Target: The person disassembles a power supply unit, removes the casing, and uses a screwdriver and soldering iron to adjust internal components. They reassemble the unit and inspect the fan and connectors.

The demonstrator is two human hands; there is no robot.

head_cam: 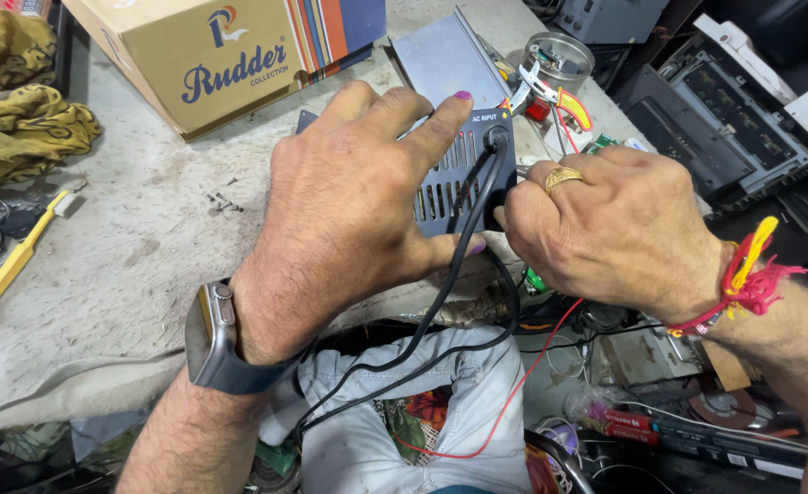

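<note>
Workbench top [139, 247] is grey, dusty and scuffed, daylight-ish even light, no hard shadows. Cardboard box [212, 55] with a striped side sits at the far edge, crumpled yellow-brown cloth [20, 110] at far left, yellow toothbrush [10, 265] lying near the left edge, a few small screws [224, 202] loose on the surface. Right side is packed with dark stripped electronics chassis [724, 128], a clear round jar [558, 60] behind, and below the bench edge a clutter of wires and parts [624, 366].
</note>
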